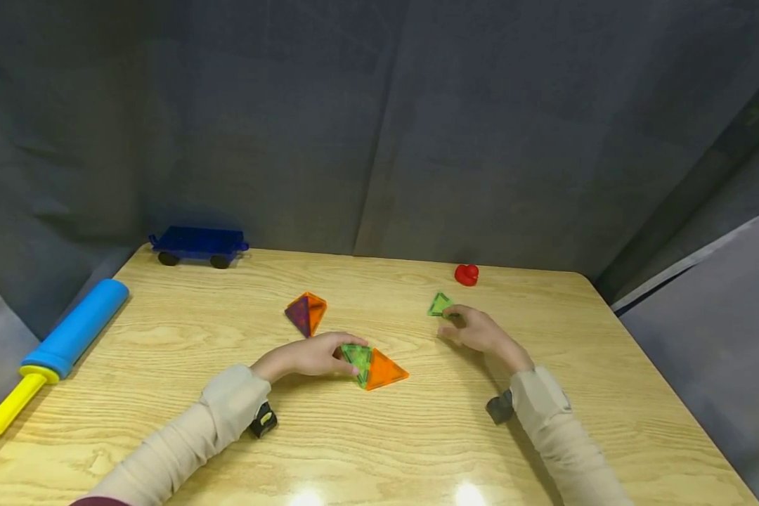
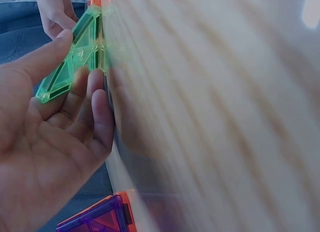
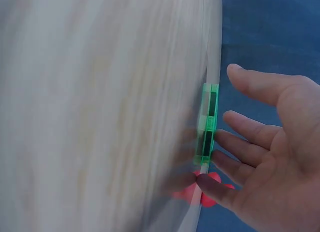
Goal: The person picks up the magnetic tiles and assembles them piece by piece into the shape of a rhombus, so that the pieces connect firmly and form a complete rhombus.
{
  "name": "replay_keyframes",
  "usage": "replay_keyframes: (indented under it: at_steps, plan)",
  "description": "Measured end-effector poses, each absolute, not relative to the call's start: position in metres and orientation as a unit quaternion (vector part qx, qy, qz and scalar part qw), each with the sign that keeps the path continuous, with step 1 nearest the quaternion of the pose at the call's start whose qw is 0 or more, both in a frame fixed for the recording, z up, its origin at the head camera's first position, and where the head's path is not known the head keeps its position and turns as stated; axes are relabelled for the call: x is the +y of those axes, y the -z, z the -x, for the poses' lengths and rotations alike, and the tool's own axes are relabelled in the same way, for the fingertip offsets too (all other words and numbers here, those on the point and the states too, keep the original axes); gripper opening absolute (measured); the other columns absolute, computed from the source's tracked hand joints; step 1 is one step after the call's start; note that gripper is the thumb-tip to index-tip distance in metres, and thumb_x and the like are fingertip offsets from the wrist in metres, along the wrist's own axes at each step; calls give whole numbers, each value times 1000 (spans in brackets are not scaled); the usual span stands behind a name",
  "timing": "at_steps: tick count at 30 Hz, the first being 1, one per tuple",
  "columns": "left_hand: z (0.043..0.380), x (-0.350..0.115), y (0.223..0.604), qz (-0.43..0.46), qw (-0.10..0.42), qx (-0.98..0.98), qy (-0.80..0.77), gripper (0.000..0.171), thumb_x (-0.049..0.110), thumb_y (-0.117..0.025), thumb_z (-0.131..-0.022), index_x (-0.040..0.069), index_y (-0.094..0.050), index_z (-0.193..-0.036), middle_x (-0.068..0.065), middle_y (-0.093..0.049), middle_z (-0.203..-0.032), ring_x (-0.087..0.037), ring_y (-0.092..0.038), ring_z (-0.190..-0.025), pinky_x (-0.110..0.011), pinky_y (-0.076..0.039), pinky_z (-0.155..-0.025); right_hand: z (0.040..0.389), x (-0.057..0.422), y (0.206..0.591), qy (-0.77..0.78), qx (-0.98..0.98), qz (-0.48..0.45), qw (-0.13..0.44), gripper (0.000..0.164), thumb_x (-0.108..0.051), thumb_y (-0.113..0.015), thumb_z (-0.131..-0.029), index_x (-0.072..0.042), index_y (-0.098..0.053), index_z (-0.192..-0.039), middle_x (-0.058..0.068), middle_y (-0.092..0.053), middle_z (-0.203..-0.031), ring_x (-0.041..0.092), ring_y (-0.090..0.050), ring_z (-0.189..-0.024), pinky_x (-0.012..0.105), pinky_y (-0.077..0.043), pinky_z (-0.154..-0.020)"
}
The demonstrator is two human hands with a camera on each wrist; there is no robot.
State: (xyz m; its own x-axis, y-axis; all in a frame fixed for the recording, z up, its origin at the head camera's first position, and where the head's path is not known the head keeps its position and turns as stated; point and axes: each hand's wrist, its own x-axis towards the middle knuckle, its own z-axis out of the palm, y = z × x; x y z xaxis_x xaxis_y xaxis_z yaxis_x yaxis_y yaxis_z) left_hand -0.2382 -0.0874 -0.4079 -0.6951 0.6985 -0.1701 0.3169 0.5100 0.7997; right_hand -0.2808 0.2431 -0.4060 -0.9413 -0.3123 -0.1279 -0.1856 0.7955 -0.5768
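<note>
My left hand [image 1: 316, 355] holds a pyramid of magnetic tiles [image 1: 384, 370] at the table's middle. Its near-left face is green and another face is orange. In the left wrist view, the thumb lies on one side of the green face [image 2: 62, 74] and the fingers bend at its other side. Farther right, my right hand [image 1: 478, 332] reaches to a loose green triangular tile [image 1: 439, 303] lying flat. The right wrist view has the fingertips right at the edge of the green tile [image 3: 207, 124], with the thumb spread apart from them.
A purple and orange tile pyramid [image 1: 306, 313] stands behind my left hand. Near the back edge are a small red duck-like toy [image 1: 466, 275] and a blue wheeled base [image 1: 199, 242]. A blue and yellow pump-like toy [image 1: 76, 330] lies along the left edge. Dark cloth [image 1: 379, 126] hangs behind the table.
</note>
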Motion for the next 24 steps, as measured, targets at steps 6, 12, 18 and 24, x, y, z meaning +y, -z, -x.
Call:
replay_keyframes:
  at_steps: [6, 12, 18, 24]
  plan:
    - [237, -87, 406, -303, 242, 836, -388, 54, 21, -63, -93, 4, -45, -140, -17, -47, -136, -16, -55, -96, -33, -47, -84, 272, 237, 405, 298, 937, 144, 116, 54, -30, -61, -93, 2, -48, -135, 25, -51, -130, 37, -54, -109, 57, -33, -103]
    - [237, -87, 407, -301, 244, 837, -387, 53, 21, -63, -93, 5, -45, -140, -16, -47, -137, -16, -56, -97, -33, -47, -83, 264, 231, 405, 305, 933, 154, 112, 49, -28, -63, -92, 0, -52, -131, 28, -40, -142, 45, -32, -133, 59, -25, -107]
    - [238, -87, 408, -300, 242, 839, -384, 54, 22, -63, -93, 5, -45, -140, -17, -46, -137, -17, -56, -98, -34, -47, -85, 256, 226, 406, 314, 928, 166, 114, 43, -26, -65, -91, -3, -56, -126, 26, -43, -141, 43, -34, -133, 58, -28, -107]
    - [237, -87, 408, -296, 244, 839, -385, 54, 23, -63, -93, 7, -45, -141, -16, -43, -142, -21, -56, -106, -39, -47, -91, 250, 221, 406, 311, 927, 173, 116, 39, -25, -67, -89, -6, -59, -122, 22, -48, -137, 33, -49, -117, 51, -41, -96]
